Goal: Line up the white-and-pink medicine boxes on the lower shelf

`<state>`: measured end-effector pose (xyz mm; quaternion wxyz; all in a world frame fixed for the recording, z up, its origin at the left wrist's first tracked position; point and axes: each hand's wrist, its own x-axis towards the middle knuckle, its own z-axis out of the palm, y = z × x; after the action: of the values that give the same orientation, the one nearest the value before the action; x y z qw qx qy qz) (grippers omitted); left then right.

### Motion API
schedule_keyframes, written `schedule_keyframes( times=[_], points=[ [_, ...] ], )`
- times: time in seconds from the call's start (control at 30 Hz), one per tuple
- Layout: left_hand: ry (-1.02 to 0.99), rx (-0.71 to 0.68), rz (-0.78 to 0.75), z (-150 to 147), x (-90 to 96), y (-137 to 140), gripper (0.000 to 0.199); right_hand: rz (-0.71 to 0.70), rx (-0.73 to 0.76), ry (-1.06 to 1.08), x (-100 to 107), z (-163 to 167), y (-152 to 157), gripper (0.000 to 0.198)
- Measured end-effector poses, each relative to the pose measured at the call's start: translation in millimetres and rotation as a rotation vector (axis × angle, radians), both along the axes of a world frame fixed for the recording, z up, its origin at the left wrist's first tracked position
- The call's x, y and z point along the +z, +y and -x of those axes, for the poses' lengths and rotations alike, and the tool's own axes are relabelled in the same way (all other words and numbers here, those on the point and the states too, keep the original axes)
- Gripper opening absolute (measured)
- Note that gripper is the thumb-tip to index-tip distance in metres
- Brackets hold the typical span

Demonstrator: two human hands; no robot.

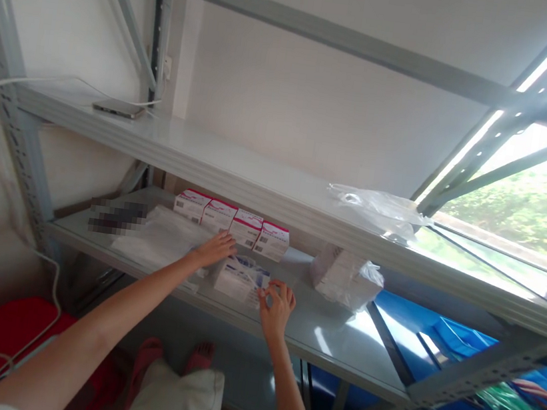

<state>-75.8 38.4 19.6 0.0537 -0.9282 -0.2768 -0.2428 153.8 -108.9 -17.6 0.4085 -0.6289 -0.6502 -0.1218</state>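
Note:
On the lower shelf, a white-and-blue box lies inside a clear plastic bag between my two hands. My left hand is at the box's back left corner, its fingers bent together on the bag's plastic. At the right end, my right hand pinches the bag's edge between thumb and fingers. Several white-and-pink boxes stand in a row just behind. Flat clear plastic bags lie left of my left hand, partly under the forearm.
A bagged stack of white boxes stands to the right on the same shelf. The upper shelf overhangs it, bearing a phone and a crumpled clear bag. A dark blurred item lies far left. Blue bins are at right.

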Motion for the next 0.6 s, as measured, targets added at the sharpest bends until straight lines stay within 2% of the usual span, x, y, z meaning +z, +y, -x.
schedule_keyframes(
  times=[0.1,0.13,0.23,0.27,0.33,0.4,0.47,0.6],
  points=[
    [-0.019,0.040,-0.001,2,5.3,-5,0.030,0.074,0.093,-0.018,3,-9,0,0.015],
    [-0.034,0.061,0.000,3,6.5,-7,0.032,0.114,0.131,-0.025,5,-13,1,0.022],
    [-0.075,0.106,0.050,4,10.4,-15,0.033,0.296,0.239,-0.058,15,-26,6,0.085],
    [-0.076,0.101,0.097,4,11.9,-19,0.035,0.377,0.263,-0.073,21,-30,9,0.101],
    [-0.035,0.049,0.214,2,15.1,-26,0.052,0.548,0.306,-0.104,31,-36,20,0.120],
    [0.042,-0.018,0.302,-4,17.0,-31,0.077,0.689,0.357,-0.124,41,-38,34,0.128],
    [0.130,-0.053,0.327,-12,17.3,-34,0.095,0.779,0.406,-0.126,48,-36,48,0.132],
    [0.277,-0.043,0.361,-28,15.9,-31,0.096,0.817,0.470,-0.110,53,-27,67,0.123]
  ],
)
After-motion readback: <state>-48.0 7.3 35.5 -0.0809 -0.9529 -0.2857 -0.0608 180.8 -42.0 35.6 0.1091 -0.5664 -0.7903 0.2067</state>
